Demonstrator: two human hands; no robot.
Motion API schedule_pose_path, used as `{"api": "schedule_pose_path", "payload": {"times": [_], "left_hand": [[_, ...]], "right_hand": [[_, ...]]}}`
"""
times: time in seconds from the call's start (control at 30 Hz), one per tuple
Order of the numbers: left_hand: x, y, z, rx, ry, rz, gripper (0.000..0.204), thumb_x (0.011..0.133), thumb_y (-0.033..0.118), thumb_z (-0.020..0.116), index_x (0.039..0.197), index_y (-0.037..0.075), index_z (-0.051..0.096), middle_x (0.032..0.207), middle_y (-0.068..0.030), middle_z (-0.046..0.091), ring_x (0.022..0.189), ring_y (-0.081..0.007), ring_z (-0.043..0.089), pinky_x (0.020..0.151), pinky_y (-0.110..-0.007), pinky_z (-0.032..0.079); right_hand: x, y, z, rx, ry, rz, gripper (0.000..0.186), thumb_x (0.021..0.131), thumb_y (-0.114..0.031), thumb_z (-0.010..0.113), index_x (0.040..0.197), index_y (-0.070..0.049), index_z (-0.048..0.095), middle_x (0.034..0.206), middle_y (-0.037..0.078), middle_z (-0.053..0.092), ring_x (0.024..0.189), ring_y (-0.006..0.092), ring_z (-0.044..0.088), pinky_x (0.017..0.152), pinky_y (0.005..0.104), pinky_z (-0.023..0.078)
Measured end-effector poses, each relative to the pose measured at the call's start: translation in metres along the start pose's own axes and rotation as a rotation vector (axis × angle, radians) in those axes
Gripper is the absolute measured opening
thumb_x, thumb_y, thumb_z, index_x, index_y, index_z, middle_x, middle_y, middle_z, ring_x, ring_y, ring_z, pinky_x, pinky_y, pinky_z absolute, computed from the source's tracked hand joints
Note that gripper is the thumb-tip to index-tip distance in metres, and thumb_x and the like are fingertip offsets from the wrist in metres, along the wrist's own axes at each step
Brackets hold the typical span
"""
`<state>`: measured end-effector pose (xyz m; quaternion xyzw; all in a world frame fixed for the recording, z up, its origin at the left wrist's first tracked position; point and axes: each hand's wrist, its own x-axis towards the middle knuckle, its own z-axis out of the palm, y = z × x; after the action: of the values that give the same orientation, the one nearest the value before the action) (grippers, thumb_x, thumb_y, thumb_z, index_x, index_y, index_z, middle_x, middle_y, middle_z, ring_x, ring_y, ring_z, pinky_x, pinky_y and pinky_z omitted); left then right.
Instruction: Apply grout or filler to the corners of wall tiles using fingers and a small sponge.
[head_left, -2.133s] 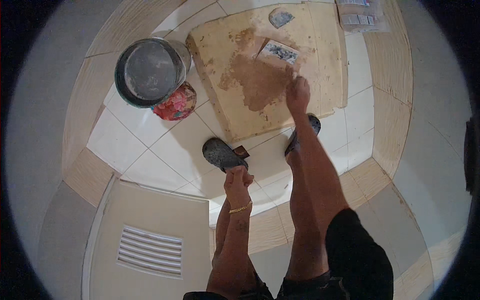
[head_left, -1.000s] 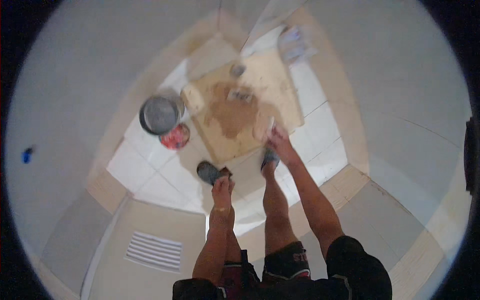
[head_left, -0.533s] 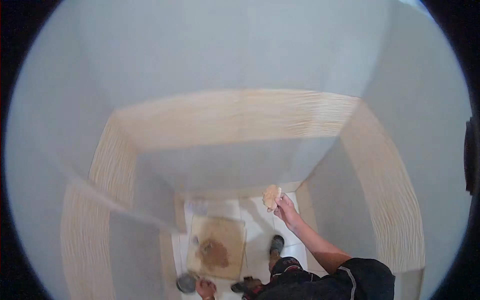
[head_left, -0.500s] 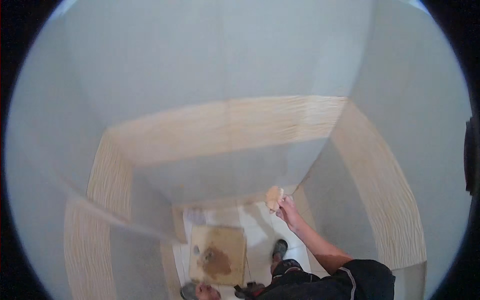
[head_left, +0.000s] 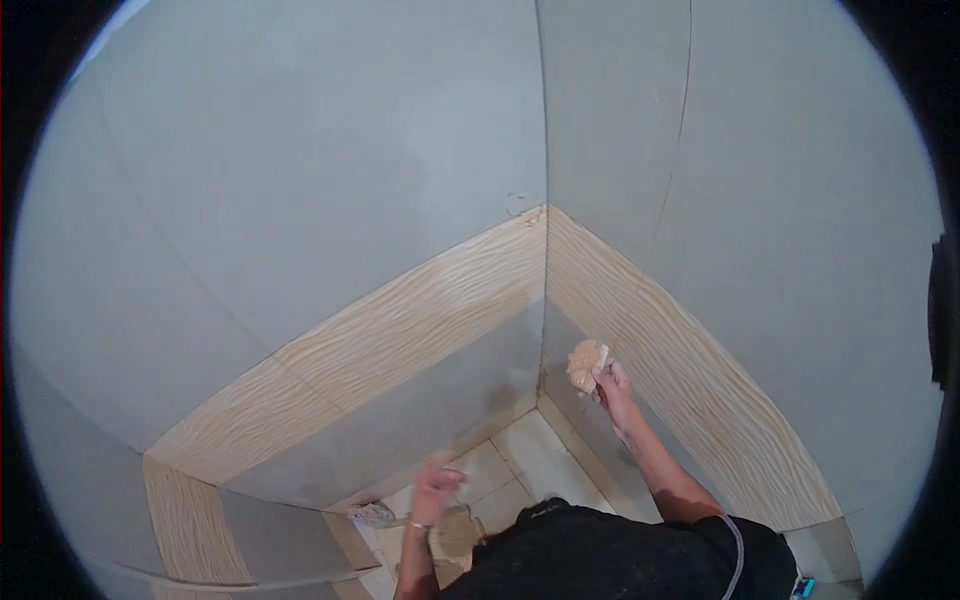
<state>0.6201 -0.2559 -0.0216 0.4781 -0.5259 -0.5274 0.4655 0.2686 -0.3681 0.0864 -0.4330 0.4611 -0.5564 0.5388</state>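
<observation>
My right hand (head_left: 614, 382) is closed on a small pale flat piece heaped with lumpy tan paste (head_left: 586, 362), held up in front of the patterned wall band near the corner. My left hand (head_left: 439, 479), with a bracelet at the wrist, is low at the centre, smeared by motion; whether it holds anything is unclear. Below it, part of the stained tan board (head_left: 460, 535) shows on the floor, largely hidden by my arm and dark clothing.
Grey tiled walls (head_left: 330, 140) meet at a corner, crossed by a beige wavy-patterned band (head_left: 380, 352). White floor tiles (head_left: 535, 450) lie below. A clear bag (head_left: 373, 513) rests at the wall's foot. A small blue object (head_left: 805, 586) shows at lower right.
My view has swung up from the floor toward the wall corner. My right hand has lifted the paste-topped piece from over the board. My left hand has risen since half a second ago.
</observation>
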Motion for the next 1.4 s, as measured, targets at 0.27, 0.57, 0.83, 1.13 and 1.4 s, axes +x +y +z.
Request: {"api": "schedule_pose_path", "payload": {"times": [0.27,0.57,0.83,1.13,1.4], "left_hand": [[-0.067,-0.009,-0.083,0.111,-0.569,-0.308,0.074,0.089,0.015,0.064,0.147,0.009,0.018,0.107,-0.0088,0.061,0.1,-0.0149,0.058,0.091,-0.031,0.045],[0.05,0.057,-0.111,0.59,-0.81,-0.429,0.061,0.09,0.029,0.062,0.142,0.014,0.034,0.08,-0.0077,0.062,0.079,-0.0108,0.058,0.074,-0.027,0.045],[0.134,0.035,-0.122,0.428,-0.879,-0.387,0.05,0.092,0.029,0.057,0.135,0.008,0.043,0.102,-0.0131,0.064,0.087,-0.0179,0.062,0.081,-0.03,0.047],[0.159,0.005,-0.064,0.747,-0.837,-0.386,0.043,0.088,0.033,0.06,0.122,0.008,0.054,0.088,-0.0168,0.066,0.082,-0.0315,0.064,0.076,-0.035,0.05],[0.127,-0.112,-0.059,0.994,-0.711,-0.453,0.051,0.085,0.028,0.06,0.131,0.011,0.045,0.096,-0.0221,0.065,0.097,-0.0356,0.063,0.084,-0.042,0.049]], "right_hand": [[-0.074,0.058,0.124,0.116,0.102,0.219,0.026,0.093,-0.03,0.054,0.111,-0.011,0.051,0.086,-0.002,0.059,0.065,0.0042,0.05,0.053,0.0201,0.033],[-0.062,0.087,0.138,0.339,0.497,0.29,0.017,0.093,-0.029,0.053,0.097,-0.012,0.051,0.081,-0.003,0.057,0.062,0.0045,0.047,0.055,0.0195,0.034],[-0.054,0.078,0.137,0.181,0.627,0.251,0.021,0.092,-0.029,0.054,0.105,-0.012,0.051,0.091,0.0,0.061,0.072,0.0068,0.055,0.059,0.0208,0.036],[-0.04,0.069,0.127,0.134,0.409,0.356,0.021,0.093,-0.029,0.054,0.105,-0.013,0.052,0.088,-0.002,0.059,0.069,0.0061,0.054,0.06,0.0202,0.036],[-0.04,0.089,0.093,0.117,0.321,0.43,0.02,0.094,-0.028,0.05,0.104,-0.01,0.05,0.085,0.0,0.059,0.062,0.0053,0.048,0.053,0.0199,0.03]]}}
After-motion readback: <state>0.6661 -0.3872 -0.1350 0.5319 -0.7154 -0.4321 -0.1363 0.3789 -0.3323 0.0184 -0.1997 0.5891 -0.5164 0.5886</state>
